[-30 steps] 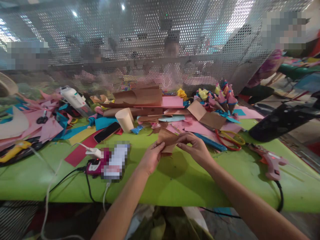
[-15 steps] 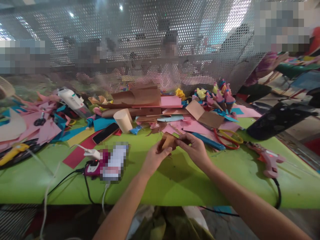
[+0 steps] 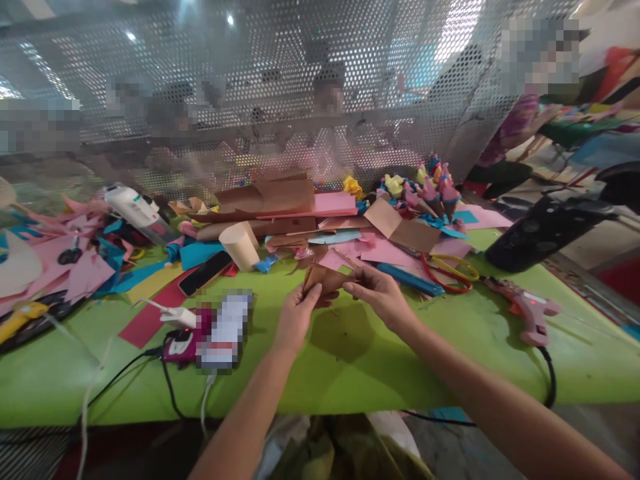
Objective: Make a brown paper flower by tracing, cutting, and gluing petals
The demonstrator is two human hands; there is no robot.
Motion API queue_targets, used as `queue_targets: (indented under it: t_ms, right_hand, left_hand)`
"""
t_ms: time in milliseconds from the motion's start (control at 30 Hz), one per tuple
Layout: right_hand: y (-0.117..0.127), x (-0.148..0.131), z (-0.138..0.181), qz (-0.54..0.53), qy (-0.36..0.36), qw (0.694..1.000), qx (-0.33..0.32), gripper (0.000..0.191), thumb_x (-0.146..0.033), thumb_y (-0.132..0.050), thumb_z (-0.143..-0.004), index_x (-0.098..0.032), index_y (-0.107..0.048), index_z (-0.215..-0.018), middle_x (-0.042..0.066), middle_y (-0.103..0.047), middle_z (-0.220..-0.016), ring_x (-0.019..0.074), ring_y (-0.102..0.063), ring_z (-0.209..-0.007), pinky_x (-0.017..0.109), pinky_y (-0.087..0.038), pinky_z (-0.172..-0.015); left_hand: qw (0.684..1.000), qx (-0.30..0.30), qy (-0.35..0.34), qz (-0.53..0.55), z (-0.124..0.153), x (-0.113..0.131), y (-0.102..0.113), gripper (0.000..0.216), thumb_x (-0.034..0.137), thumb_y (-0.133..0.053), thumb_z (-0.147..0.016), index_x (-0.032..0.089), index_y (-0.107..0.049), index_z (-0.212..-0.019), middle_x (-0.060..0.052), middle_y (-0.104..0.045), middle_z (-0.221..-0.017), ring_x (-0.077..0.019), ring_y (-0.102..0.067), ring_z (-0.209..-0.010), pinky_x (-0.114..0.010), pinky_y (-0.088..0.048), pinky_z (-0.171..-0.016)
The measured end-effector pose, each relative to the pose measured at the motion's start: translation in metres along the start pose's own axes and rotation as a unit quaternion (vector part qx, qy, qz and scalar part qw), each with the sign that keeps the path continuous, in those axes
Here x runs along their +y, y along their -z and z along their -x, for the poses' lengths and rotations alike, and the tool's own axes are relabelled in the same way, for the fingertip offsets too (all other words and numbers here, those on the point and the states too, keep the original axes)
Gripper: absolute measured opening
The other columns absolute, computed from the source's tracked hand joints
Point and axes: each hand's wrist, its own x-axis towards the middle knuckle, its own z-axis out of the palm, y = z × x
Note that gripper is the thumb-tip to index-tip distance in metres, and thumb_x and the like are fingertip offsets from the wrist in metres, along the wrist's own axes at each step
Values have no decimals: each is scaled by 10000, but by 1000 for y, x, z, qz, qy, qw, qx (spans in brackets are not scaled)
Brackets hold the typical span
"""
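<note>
My left hand and my right hand together pinch a small piece of brown paper just above the green table. The left fingers grip its left edge, the right fingers its right edge. The paper is folded or curled between them. Its shadow falls on the table right below.
Behind lie piled pink, blue and brown paper sheets, a cream paper cone, a black phone, red-and-yellow scissors and a blue knife. A pink glue gun lies right. Cables and a plug lie left. A perforated metal screen stands behind.
Both hands have kept hold of the brown paper while folding it smaller and flatter; the view has shifted slightly, and the hands stay in the same spot above the table.
</note>
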Motion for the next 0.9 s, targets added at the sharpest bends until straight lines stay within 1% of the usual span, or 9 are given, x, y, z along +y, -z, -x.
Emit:
queue_targets:
  t_ms: [67,167,333,467,567,733,833,900]
  right_hand:
    - [1,0,-1,-8,-9,1000,-2,462,-612,-799,-675,-201,-592,-712,-33,-541,-605,118,-469,-556,260,-370,-513]
    - [1,0,-2,-25,-18,1000,4,454,-586,-821,-652,-202,-579,-673,-40,-546,-574,114,-479,-539,263,-389,-521]
    - [-1,1,-2,-38,-23,999,10,443,-553,-841,-635,-210,-561,-635,-45,-557,-559,108,-495,-520,263,-411,-515]
    - [-2,0,-2,-56,-31,998,8,453,-564,-857,-602,-207,-579,-626,-36,-588,-567,105,-507,-507,266,-437,-510]
    - [-2,0,-2,-66,-30,997,-10,426,-564,-844,-630,-200,-625,-657,-14,-635,-610,114,-539,-532,275,-463,-534]
    - [-2,-1,0,-76,-28,996,-35,371,-536,-807,-685,-198,-655,-685,15,-673,-670,134,-572,-584,289,-483,-577]
    - [-1,1,-1,-61,-26,997,-48,344,-511,-789,-701,-202,-640,-674,8,-657,-651,138,-563,-589,288,-469,-580]
    - [1,2,-2,-28,-18,998,-54,319,-479,-787,-702,-200,-633,-678,-4,-636,-634,134,-547,-583,282,-444,-575]
  left_hand:
    - [1000,0,0,-2,-1,-1,1,527,540,-823,-700,136,-743,-1030,-119,-796,-932,-267,-768,-830,-348,-602,-767]
    - [1000,-3,-1,-4,-2,-4,1,547,551,-816,-705,131,-739,-1048,-119,-795,-929,-273,-766,-849,-362,-606,-787]
    - [1000,-2,0,3,-4,-4,1,542,553,-817,-700,132,-737,-1032,-120,-792,-916,-284,-760,-906,-371,-610,-811]
    - [1000,5,-2,8,-3,-3,0,541,540,-824,-693,146,-726,-1050,-102,-792,-937,-265,-762,-880,-379,-610,-831]
    - [1000,21,-6,9,-3,-1,0,540,531,-833,-681,149,-723,-1046,-93,-791,-935,-255,-761,-844,-381,-611,-827]
    - [999,37,-28,9,-4,1,0,496,515,-833,-681,159,-728,-1010,-84,-783,-965,-259,-748,-880,-378,-609,-814]
    - [998,48,-38,-15,-2,4,1,439,512,-822,-696,170,-728,-955,-59,-773,-894,-257,-738,-858,-367,-597,-796]
    - [995,49,-55,-62,0,6,2,362,494,-802,-725,177,-727,-884,-42,-758,-837,-244,-725,-845,-339,-576,-802]
